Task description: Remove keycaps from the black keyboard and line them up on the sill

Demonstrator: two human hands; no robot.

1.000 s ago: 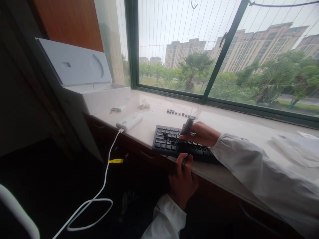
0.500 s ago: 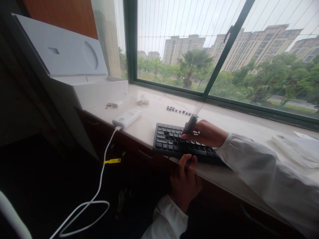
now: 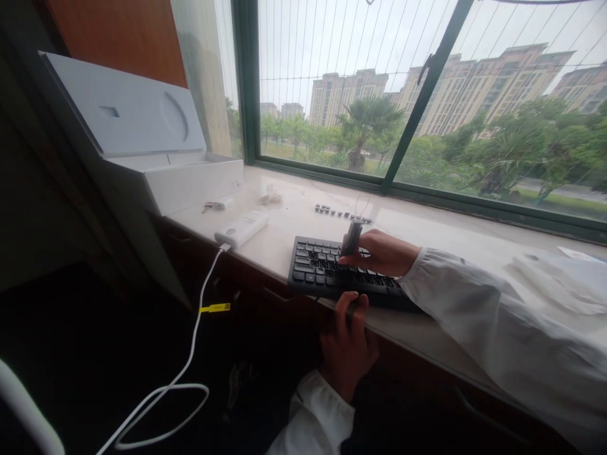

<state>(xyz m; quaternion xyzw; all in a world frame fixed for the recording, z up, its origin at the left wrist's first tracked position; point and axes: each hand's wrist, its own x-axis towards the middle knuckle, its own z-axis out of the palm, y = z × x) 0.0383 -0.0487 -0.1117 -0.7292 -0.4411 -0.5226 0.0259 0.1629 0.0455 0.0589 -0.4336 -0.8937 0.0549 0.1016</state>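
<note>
Head view — right hand grips tool (puller, perhaps); keyboard beneath.

Row of parts behind keyboard, power bank left

No readable text; print on yellow tag too small.

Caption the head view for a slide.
Right hand holds dark tool over black keyboard; left hand at its near edge.
</note>
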